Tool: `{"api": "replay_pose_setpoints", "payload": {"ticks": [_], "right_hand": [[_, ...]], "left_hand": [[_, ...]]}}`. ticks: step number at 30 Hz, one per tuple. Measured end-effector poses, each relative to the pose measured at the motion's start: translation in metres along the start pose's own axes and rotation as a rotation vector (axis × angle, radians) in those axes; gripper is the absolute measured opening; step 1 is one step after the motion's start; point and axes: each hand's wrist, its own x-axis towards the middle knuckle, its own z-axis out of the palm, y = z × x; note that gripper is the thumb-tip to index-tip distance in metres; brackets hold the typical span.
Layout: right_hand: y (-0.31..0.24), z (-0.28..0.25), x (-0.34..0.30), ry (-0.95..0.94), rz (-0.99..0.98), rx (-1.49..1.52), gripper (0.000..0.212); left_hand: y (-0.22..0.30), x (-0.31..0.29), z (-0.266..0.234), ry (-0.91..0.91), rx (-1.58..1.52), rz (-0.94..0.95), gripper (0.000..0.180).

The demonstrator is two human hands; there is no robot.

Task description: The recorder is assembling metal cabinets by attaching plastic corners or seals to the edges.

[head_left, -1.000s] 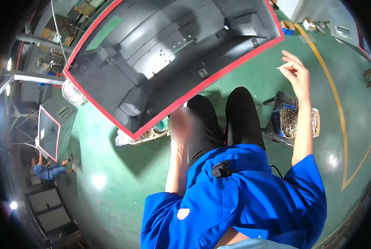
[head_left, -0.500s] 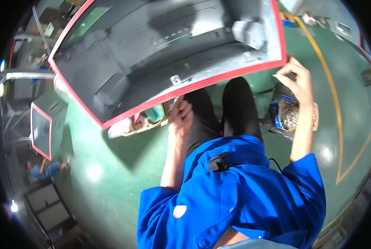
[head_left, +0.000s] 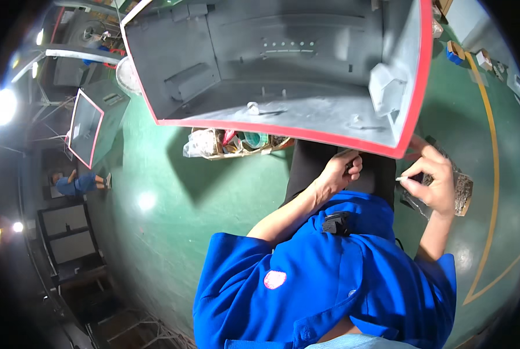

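A large grey metal housing [head_left: 242,58] with a red-edged rim hangs in front of me, its hollow inside toward me. My left hand [head_left: 342,170] is below its lower rim, fingers curled closed; what they hold, if anything, is hidden. Just off the rim's lower right corner, my right hand [head_left: 437,180] pinches a small whitish piece [head_left: 401,178] between thumb and finger, too small to name. Some of that hand's fingers reach behind the corner. Small fittings, among them a pale stud [head_left: 252,108], stand on the housing's inner floor.
Below the housing sits a box [head_left: 237,153] with plastic bags and a green roll. Beside my right hand, a carton of small metal parts [head_left: 463,192] stands on the floor. At far left, a person in blue [head_left: 77,185] is near another red-rimmed housing [head_left: 85,128]. A yellow line [head_left: 494,151] crosses the floor.
My left hand has moved right along the lower rim, toward the right hand. My view has shifted, so the housing sits higher and farther right. The right hand still pinches the small piece.
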Motion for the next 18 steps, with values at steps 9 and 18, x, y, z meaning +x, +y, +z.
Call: {"api": "replay_pose_setpoints", "payload": {"ticks": [9, 18], "right_hand": [[0.015, 0.049, 0.004, -0.152, -0.179, 0.271, 0.008], [0.007, 0.099, 0.026, -0.496, -0.167, 0.338, 0.015]], "left_hand": [[-0.001, -0.013, 0.008, 0.003, 0.348, 0.012, 0.023], [0.010, -0.021, -0.006, 0.021, 0.177, 0.093, 0.038]]}}
